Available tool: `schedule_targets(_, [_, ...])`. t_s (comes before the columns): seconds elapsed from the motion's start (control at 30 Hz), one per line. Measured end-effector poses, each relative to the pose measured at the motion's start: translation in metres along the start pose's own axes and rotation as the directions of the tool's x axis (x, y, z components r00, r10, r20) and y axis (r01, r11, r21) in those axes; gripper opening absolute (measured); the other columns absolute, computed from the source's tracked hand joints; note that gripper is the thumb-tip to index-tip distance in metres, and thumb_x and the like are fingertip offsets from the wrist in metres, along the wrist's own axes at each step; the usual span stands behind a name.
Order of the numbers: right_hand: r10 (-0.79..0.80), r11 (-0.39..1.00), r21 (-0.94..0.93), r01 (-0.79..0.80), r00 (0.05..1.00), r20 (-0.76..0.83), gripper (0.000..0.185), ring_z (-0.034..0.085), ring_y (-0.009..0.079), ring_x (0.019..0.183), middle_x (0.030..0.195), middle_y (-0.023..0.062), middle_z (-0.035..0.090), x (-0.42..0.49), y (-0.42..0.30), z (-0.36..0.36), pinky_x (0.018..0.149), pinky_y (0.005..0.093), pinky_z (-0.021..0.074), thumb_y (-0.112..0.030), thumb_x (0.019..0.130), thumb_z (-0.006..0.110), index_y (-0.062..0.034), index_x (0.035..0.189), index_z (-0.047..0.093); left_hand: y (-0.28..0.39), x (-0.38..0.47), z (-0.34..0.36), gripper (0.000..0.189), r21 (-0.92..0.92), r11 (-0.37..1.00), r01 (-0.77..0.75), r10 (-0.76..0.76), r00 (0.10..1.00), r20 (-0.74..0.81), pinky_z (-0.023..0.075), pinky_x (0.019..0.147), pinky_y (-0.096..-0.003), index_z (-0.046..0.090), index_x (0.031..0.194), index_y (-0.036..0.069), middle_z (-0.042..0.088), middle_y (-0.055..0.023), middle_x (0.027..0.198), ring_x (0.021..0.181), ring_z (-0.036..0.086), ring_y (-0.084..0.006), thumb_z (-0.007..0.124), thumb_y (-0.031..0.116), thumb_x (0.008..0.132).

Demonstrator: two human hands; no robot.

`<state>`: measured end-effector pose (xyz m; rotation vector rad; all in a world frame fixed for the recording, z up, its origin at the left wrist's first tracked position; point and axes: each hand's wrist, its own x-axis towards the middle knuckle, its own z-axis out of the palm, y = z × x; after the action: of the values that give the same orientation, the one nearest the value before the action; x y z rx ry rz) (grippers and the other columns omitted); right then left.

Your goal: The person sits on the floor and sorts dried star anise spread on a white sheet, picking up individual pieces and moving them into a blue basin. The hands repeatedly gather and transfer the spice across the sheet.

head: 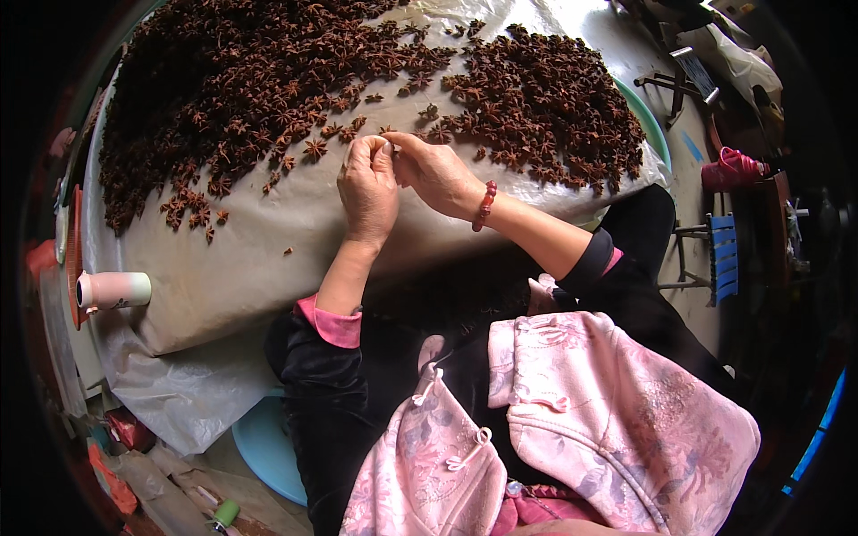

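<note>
My left hand (367,191) is raised over the plastic sheet (268,214), thumb and fingers bent together. My right hand (439,173), with a red bead bracelet at the wrist, meets it at the fingertips. Whatever may be pinched between them is hidden by the fingers. Just beyond the fingertips shows a small piece of star anise (386,128). A large pile of dried star anise (268,80) spreads across the left and back of the sheet. To the right lies a smaller pile of star anise (546,110). Several loose pieces, such as one star anise (315,149), lie between the piles and my hands.
A pink and white cup (115,290) lies at the left edge. Under the sheet's right side shows a green rim (647,120). A light blue basin (268,449) sits low at left. Folding stools, one a blue-slatted stool (724,260), stand on the floor at right.
</note>
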<state>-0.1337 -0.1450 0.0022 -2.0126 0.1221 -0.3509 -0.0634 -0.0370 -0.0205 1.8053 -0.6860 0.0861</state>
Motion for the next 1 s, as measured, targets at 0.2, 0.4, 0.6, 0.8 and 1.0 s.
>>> schedule_targets(0.2, [0.15,0.988,-0.01,-0.152,0.982,-0.112,0.028,0.067,0.029,0.07,0.083,0.0212,0.066,-0.006,0.002,0.003,0.065,0.0385,0.0522,-0.015,0.093,0.052,0.001,0.116,0.053,0.005,-0.008,0.011,0.011,0.043,0.998,-0.053,0.055,0.997,-0.051,0.0468,0.073,-0.0416,0.052,0.092,0.003,0.059,-0.0133,0.084,0.078,0.058,-0.0334,0.055,0.013,0.093])
schedule_targets(0.4, [0.318,0.948,0.075,-0.309,0.928,-0.193,0.025,0.066,0.0237,0.074,0.087,0.0176,0.067,-0.005,0.009,-0.019,0.068,0.0351,0.0532,-0.015,0.095,0.049,0.0012,0.112,0.057,0.019,-0.017,0.016,0.007,0.102,0.921,-0.377,0.378,0.926,0.01,0.0465,0.073,-0.0409,0.053,0.093,0.003,0.058,-0.0134,0.085,0.082,0.057,-0.0325,0.055,0.01,0.092])
schedule_targets(0.6, [-0.092,0.609,-0.792,-0.05,0.987,-0.133,0.027,0.058,0.0282,0.096,0.1,0.0114,0.063,0.014,0.023,-0.08,0.084,0.0387,0.0456,-0.029,0.09,0.06,-0.0077,0.105,0.066,0.029,-0.034,0.016,0.019,-0.071,0.834,-0.548,0.534,0.766,0.359,0.0503,0.068,-0.0373,0.056,0.097,0.006,0.062,-0.0107,0.078,0.072,0.062,-0.0277,0.065,0.015,0.083])
schedule_targets(0.8, [0.017,0.608,-0.793,0.034,0.998,0.055,0.021,0.065,0.0292,0.071,0.072,0.0142,0.066,0.074,0.044,-0.063,0.07,0.0392,0.0502,-0.024,0.087,0.058,-0.009,0.085,0.072,0.022,-0.034,0.012,0.018,-0.041,0.911,-0.411,0.39,0.821,0.417,0.0525,0.066,-0.036,0.063,0.1,0.005,0.067,-0.0152,0.086,0.075,0.065,-0.0308,0.066,0.014,0.084])
schedule_targets(1.0, [-0.21,0.852,-0.502,0.147,0.975,-0.07,0.012,0.064,0.0278,0.079,0.081,0.0104,0.067,0.052,0.037,-0.062,0.071,0.0374,0.0504,-0.019,0.083,0.065,-0.0091,0.084,0.072,0.01,-0.004,0.001,0.033,-0.418,0.611,0.672,-0.382,0.713,0.588,0.0555,0.064,-0.0365,0.062,0.104,0.0,0.067,-0.0083,0.085,0.067,0.065,-0.0219,0.046,0.029,0.101])
